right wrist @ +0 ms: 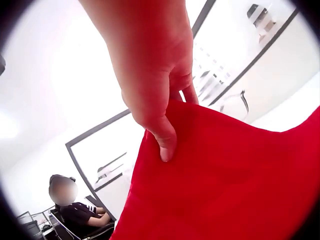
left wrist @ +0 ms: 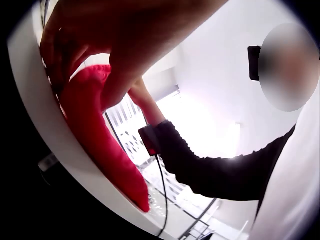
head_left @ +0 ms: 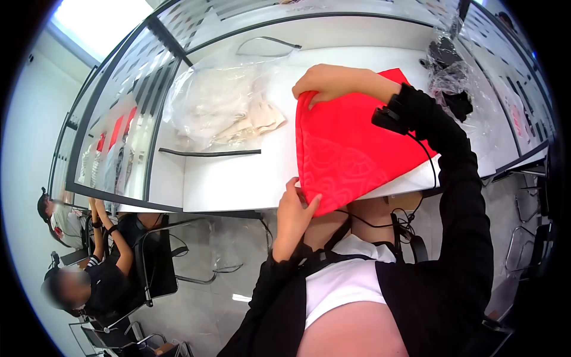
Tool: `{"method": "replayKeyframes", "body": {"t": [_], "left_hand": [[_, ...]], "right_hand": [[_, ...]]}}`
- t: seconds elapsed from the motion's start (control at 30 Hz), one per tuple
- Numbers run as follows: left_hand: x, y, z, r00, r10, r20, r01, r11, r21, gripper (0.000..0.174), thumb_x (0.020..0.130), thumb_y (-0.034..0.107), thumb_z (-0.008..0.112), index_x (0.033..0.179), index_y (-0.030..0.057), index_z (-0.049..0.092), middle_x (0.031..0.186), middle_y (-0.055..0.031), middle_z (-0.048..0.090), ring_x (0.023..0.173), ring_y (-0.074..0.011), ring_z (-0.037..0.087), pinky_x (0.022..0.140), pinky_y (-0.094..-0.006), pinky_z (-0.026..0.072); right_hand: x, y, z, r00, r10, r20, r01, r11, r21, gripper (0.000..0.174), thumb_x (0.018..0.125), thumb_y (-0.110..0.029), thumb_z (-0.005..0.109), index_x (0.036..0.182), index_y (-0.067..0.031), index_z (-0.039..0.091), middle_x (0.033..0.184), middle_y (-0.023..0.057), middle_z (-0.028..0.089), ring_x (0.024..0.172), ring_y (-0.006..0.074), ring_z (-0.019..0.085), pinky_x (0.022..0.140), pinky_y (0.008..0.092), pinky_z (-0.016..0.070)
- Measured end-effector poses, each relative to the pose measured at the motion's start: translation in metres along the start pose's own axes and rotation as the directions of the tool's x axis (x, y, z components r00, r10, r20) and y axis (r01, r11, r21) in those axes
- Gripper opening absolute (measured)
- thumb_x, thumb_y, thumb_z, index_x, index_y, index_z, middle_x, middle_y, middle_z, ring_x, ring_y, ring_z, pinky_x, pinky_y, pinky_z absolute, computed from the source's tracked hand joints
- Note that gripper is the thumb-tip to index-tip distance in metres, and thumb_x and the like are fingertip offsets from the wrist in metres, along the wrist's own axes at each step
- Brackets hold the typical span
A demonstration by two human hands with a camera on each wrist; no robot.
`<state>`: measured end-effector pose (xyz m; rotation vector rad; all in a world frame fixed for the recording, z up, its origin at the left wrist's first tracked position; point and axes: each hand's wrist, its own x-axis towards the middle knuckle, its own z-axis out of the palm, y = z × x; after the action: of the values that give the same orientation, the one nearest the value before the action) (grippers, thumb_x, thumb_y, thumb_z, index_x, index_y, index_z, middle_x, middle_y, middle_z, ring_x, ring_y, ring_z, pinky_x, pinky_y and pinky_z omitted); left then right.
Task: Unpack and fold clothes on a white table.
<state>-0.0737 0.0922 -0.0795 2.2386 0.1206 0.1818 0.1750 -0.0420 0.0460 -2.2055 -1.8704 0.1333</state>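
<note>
A folded red cloth with a faint raised pattern lies over the front of the white table. My right hand grips its far left corner; in the right wrist view the thumb of that hand presses on the red cloth, the other fingers behind it. At the near left corner, by the table's front edge, my left hand pinches the cloth between thumb and fingers. The left wrist view shows the left hand around the bunched end of the red cloth.
Cream cloth in clear plastic lies left on the white table, with a black strip before it. Black items in plastic stand at the back right. A dark-framed clear panel rises at the left; a seated person is beyond it.
</note>
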Motion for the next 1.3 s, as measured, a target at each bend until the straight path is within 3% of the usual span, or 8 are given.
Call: {"method": "replayKeyframes", "body": {"t": [0.3, 0.4, 0.53, 0.73, 0.93, 1.13, 1.17, 1.3], "left_hand": [[0.211, 0.039, -0.051, 0.911, 0.410, -0.035, -0.372, 0.858, 0.355, 0.020, 0.077, 0.024, 0.058, 0.086, 0.0083, 0.066, 0.066, -0.0174, 0.061, 0.067, -0.0326, 0.060, 0.064, -0.0414, 0.0466], [0.276, 0.137, -0.092, 0.393, 0.830, -0.396, -0.636, 0.556, 0.535, 0.019, 0.070, 0.007, 0.049, 0.081, 0.0054, 0.064, 0.070, -0.0177, 0.060, 0.070, -0.0366, 0.057, 0.063, -0.0420, 0.0450], [0.221, 0.206, -0.106, -0.001, 0.897, -0.441, -0.667, 0.328, 0.669, 0.031, 0.070, -0.003, 0.056, 0.099, 0.0066, 0.062, 0.094, -0.0115, 0.062, 0.081, -0.0302, 0.060, 0.071, -0.0329, 0.0467], [0.078, 0.117, -0.080, 0.632, 0.740, -0.230, -0.633, 0.664, 0.397, 0.035, 0.066, -0.012, 0.056, 0.096, 0.0049, 0.063, 0.095, -0.0118, 0.063, 0.088, -0.0274, 0.061, 0.076, -0.0307, 0.0485], [0.011, 0.053, -0.071, 0.859, 0.468, 0.209, -0.500, 0.854, 0.142, 0.041, 0.062, -0.016, 0.048, 0.097, 0.0010, 0.060, 0.107, -0.0115, 0.059, 0.094, -0.0272, 0.059, 0.075, -0.0313, 0.0497], [0.087, 0.011, -0.067, 0.847, 0.127, 0.517, -0.130, 0.991, -0.032, 0.028, 0.080, -0.005, 0.051, 0.107, -0.0001, 0.057, 0.106, -0.0104, 0.059, 0.083, -0.0208, 0.062, 0.069, -0.0349, 0.0560], [0.112, 0.027, -0.064, 0.860, -0.026, 0.510, 0.283, 0.856, -0.433, 0.025, 0.080, 0.001, 0.055, 0.105, -0.0004, 0.059, 0.094, -0.0114, 0.062, 0.078, -0.0198, 0.063, 0.067, -0.0327, 0.0544], [0.193, 0.124, -0.069, 0.800, 0.470, -0.374, -0.505, 0.863, 0.005, 0.017, 0.082, 0.006, 0.057, 0.097, -0.0005, 0.060, 0.089, -0.0086, 0.065, 0.075, -0.0146, 0.060, 0.071, -0.0260, 0.0469]], "right_hand": [[-0.108, 0.091, -0.078, 0.757, 0.195, -0.624, -0.502, 0.785, -0.364, 0.015, 0.075, -0.007, 0.060, 0.090, -0.0058, 0.056, 0.086, 0.0129, 0.062, 0.076, 0.0305, 0.059, 0.065, 0.0369, 0.0474], [-0.130, 0.059, -0.135, 0.279, -0.163, -0.946, -0.628, 0.714, -0.309, 0.018, 0.074, -0.001, 0.053, 0.091, -0.0025, 0.055, 0.090, 0.0179, 0.059, 0.077, 0.0362, 0.057, 0.063, 0.0385, 0.0472], [-0.170, -0.032, -0.162, 0.248, -0.381, -0.890, -0.491, 0.743, -0.455, 0.023, 0.070, 0.008, 0.054, 0.090, -0.0021, 0.057, 0.084, 0.0131, 0.059, 0.077, 0.0294, 0.058, 0.066, 0.0312, 0.0466], [-0.219, -0.094, -0.062, 0.642, -0.290, -0.709, -0.196, 0.833, -0.517, 0.018, 0.072, 0.006, 0.060, 0.089, 0.0000, 0.061, 0.091, 0.0125, 0.063, 0.088, 0.0284, 0.060, 0.084, 0.0369, 0.0477], [-0.229, -0.137, 0.037, 0.882, 0.191, -0.430, -0.378, 0.831, -0.408, 0.022, 0.069, -0.002, 0.058, 0.089, -0.0109, 0.055, 0.089, 0.0011, 0.055, 0.072, 0.0125, 0.057, 0.048, 0.0225, 0.0456], [-0.209, -0.085, 0.042, 0.630, 0.766, -0.131, -0.566, 0.568, 0.598, 0.019, 0.082, 0.001, 0.051, 0.100, -0.0058, 0.051, 0.088, 0.0113, 0.059, 0.072, 0.0170, 0.063, 0.050, 0.0311, 0.0510], [-0.208, -0.047, 0.044, 0.619, 0.773, -0.136, -0.639, 0.597, 0.486, 0.024, 0.082, 0.000, 0.051, 0.105, -0.0047, 0.051, 0.086, 0.0102, 0.062, 0.066, 0.0157, 0.062, 0.047, 0.0270, 0.0516], [-0.178, -0.002, -0.052, 0.297, 0.148, -0.943, -0.538, 0.842, -0.038, 0.017, 0.082, -0.002, 0.056, 0.099, -0.0028, 0.053, 0.087, 0.0121, 0.062, 0.071, 0.0195, 0.061, 0.059, 0.0259, 0.0479]]}}
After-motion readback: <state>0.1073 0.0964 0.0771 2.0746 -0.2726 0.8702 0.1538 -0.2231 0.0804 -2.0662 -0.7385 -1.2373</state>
